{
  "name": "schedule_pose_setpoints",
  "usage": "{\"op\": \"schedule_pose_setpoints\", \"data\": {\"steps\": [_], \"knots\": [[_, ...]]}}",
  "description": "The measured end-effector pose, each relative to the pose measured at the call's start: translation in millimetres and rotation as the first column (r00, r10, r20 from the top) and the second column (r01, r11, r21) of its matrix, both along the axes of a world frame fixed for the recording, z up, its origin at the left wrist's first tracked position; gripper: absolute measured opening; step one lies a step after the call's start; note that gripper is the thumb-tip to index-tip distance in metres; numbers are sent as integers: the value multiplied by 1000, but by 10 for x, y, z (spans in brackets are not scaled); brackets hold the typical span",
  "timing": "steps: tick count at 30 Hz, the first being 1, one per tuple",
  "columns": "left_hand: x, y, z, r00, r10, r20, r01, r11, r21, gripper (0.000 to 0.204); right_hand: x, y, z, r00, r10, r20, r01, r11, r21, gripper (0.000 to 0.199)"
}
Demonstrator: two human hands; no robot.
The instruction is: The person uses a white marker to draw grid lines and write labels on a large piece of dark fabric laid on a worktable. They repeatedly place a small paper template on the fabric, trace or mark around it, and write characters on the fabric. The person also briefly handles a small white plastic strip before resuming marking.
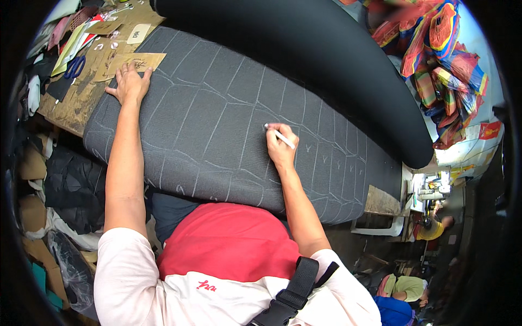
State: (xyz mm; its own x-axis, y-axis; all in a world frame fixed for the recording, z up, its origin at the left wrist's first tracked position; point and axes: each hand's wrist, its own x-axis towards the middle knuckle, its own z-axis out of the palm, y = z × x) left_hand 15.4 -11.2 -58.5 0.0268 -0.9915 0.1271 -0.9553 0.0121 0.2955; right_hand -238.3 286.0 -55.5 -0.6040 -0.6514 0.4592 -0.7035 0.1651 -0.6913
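Dark grey fabric (217, 125) is spread over the table in front of me, bearing pale drawn outlines of pattern shapes. My right hand (280, 151) is closed around a white marking pen (285, 140), just over the middle of the fabric. Small tick-like marks show in the outlines to the right of this hand. At the far left, my left hand (130, 86) lies with fingers spread, its fingertips on a brown paper pattern piece (153, 58) at the fabric's edge. That piece has handwriting on it.
A large black fabric roll (304, 60) lies along the far side. Blue-handled scissors (75, 67), papers and scraps sit on the wooden table (70, 111) at left. Colourful striped bundles (446, 81) are piled at the far right. People (405, 288) are at the lower right.
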Motion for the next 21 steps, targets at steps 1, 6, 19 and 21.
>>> {"op": "schedule_pose_setpoints", "data": {"steps": [1,6,19,21], "knots": [[5,5,-8,1000,0,0,0,1000,1,62,18,-82,22,993,-90,-78,92,996,23,7],[24,29,3,998,4,-62,-4,1000,-5,61,354,-518,-24,951,287,-114,-294,954,-49,7],[66,14,-17,986,-8,-167,3,999,-32,56,663,-839,11,953,289,89,-286,957,-46,11],[57,39,-6,986,-10,-164,4,999,-39,57,816,-974,-35,883,459,-99,-462,887,-4,12]]}}
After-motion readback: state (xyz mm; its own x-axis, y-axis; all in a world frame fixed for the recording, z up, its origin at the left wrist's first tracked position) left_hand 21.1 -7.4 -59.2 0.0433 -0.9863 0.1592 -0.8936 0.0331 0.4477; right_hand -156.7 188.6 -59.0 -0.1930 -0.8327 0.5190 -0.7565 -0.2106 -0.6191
